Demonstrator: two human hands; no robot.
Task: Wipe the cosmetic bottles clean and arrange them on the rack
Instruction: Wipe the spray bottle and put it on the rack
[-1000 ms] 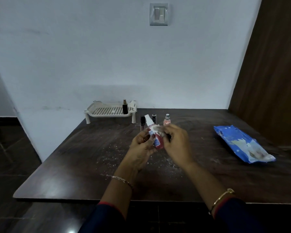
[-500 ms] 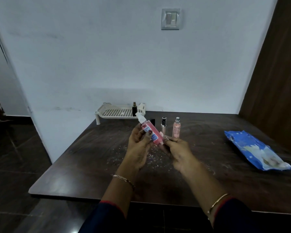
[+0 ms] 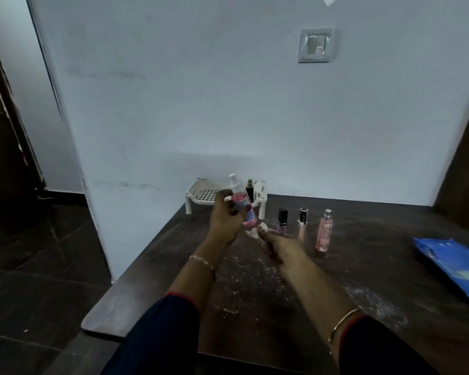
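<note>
My left hand (image 3: 224,219) grips a pink spray bottle (image 3: 243,205) with a white cap, nearly upright above the table in front of the white perforated rack (image 3: 201,193). My right hand (image 3: 278,246) sits just below and right of it, closed on a crumpled white wipe (image 3: 259,230) near the bottle's base. A small dark bottle (image 3: 250,189) stands on the rack's right side. On the table to the right stand two slim black-capped tubes (image 3: 282,219) (image 3: 302,221) and a pink perfume bottle (image 3: 325,231).
The dark wooden table (image 3: 363,266) carries white crumbs in its middle. A blue wipes packet (image 3: 455,269) lies at the right edge. The white wall stands close behind the rack; the table's left edge drops to dark floor.
My left hand has lifted the pink bottle up and toward the rack, turning it more upright. My right hand came off the bottle with the wipe. The camera view shifted left.
</note>
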